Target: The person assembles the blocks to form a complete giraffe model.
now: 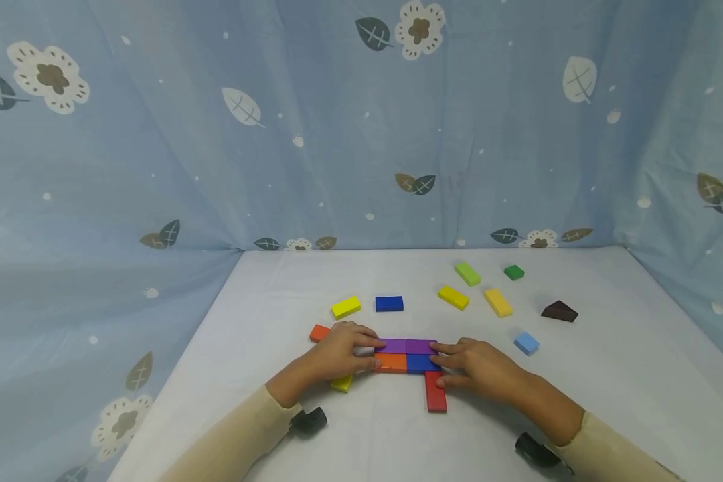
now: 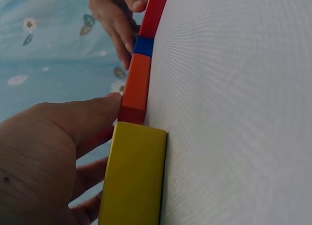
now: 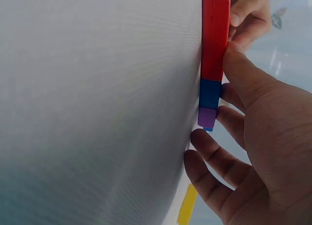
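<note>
- Blue leaf-patterned cloth [image 1: 361,134] hangs behind the white surface [image 1: 265,284].
- Left hand [image 1: 337,351]: grip unclamped, fingertips touching the cluster's left end.
- Centre: two purple rectangular blocks [image 1: 391,345] lie flush against an orange rectangular block [image 1: 390,363] and a blue rectangular block [image 1: 418,363]; a red rectangular block [image 1: 436,395] meets the blue's near side. This much seems done.
- Right hand [image 1: 482,368]: fingers apart, clamped on nothing, touching purple, blue and red.
- Farther right, a dark triangular block [image 1: 559,311] lies loose, apparently not yet joined.
</note>
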A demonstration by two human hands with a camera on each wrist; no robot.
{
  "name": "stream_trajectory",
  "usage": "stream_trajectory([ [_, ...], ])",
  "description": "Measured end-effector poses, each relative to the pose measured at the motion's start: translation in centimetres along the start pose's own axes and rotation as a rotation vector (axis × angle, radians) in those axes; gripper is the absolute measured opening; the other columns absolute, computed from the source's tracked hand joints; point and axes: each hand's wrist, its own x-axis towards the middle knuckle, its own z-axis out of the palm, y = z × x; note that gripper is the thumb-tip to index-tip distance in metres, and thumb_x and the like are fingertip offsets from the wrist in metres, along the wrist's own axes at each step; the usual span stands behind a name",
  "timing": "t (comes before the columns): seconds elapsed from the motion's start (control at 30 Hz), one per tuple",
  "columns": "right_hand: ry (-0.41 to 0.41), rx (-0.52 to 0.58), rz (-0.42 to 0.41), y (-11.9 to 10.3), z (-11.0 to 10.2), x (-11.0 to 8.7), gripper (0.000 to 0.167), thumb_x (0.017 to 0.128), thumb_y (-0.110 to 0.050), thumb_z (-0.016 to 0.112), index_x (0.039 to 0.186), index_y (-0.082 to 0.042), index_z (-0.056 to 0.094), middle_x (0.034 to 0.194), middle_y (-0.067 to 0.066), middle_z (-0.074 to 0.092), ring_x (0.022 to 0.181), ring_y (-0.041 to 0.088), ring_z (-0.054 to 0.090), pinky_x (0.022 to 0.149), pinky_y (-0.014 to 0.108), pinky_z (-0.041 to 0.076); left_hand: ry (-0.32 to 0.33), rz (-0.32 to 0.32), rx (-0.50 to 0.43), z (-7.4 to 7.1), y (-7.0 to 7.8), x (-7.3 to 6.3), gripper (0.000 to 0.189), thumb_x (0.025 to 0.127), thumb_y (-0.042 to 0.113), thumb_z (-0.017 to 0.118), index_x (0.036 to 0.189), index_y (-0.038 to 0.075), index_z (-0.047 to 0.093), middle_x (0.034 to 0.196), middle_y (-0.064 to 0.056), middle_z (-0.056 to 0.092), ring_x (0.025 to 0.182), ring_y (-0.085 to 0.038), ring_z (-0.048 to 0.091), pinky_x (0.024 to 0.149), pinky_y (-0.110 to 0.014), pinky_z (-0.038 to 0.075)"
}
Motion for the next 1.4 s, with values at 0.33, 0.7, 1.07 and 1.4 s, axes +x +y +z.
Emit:
stream_trajectory([
  [0.33,-0.013,0.011,0.021,-0.2,-0.1,0.0,0.053,0.089,-0.052,0.063,0.132,-0.021,0.063,0.139,-0.002,0.054,0.119,0.021,0.056,0.093,0.04,0.049,0.015,0.016,0.026,-0.1,0.1,0.2,0.038,0.091,0.052,0.061,0.124,0.033,0.068,0.122,0.016,0.06,0.12,-0.012,0.048,0.103,-0.046,0.034],
  [0.7,-0.02,0.013,0.016,-0.4,-0.1,0.2,0.053,0.09,-0.052,0.062,0.132,-0.02,0.063,0.14,-0.002,0.053,0.12,0.021,0.055,0.093,0.04,0.048,0.056,-0.033,0.097,-1.4,0.0,-0.6,0.026,0.092,0.044,0.064,0.111,0.03,0.073,0.115,0.015,0.063,0.117,-0.012,0.051,0.104,-0.049,0.032],
  [1.07,-0.022,0.008,0.028,-0.4,-0.6,-0.2,0.055,0.09,-0.055,0.06,0.131,-0.02,0.064,0.14,-0.002,0.054,0.112,0.018,0.057,0.086,0.034,0.051,0.108,0.019,0.12,-2.7,-1.2,-3.0,0.008,0.089,0.027,0.068,0.092,0.025,0.074,0.095,0.018,0.064,0.103,-0.012,0.053,0.107,-0.047,0.029],
  [1.4,-0.026,0.013,0.03,-0.5,-0.3,0.0,0.058,0.089,-0.06,0.057,0.131,-0.021,0.064,0.14,-0.002,0.053,0.114,0.02,0.057,0.088,0.037,0.05,0.154,-0.093,0.176,-3.8,-2.1,-5.9,0.013,0.086,0.023,0.073,0.099,0.024,0.076,0.099,0.017,0.065,0.102,-0.01,0.054,0.102,-0.042,0.034],
])
